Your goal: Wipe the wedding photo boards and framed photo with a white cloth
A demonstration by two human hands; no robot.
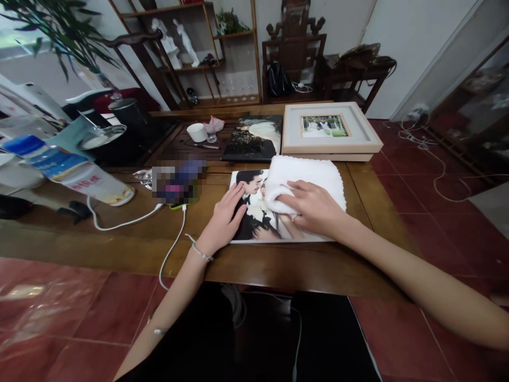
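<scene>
A photo panel with a picture of a couple lies flat near the table's front edge. My left hand rests on its left edge, fingers stretched out and holding nothing. On the panel's right side, my right hand grips a fluffy white cloth and presses it against the surface. The cloth covers the panel's upper right part. Just behind lies a dark photo panel showing a white dress. To its right, a pale picture frame with a small photo sits on another flat frame or box.
On the wooden table stand a blue-and-white bottle, a white cup and a blurred-out object with white cables hanging over the front edge. A chair and shelves stand behind.
</scene>
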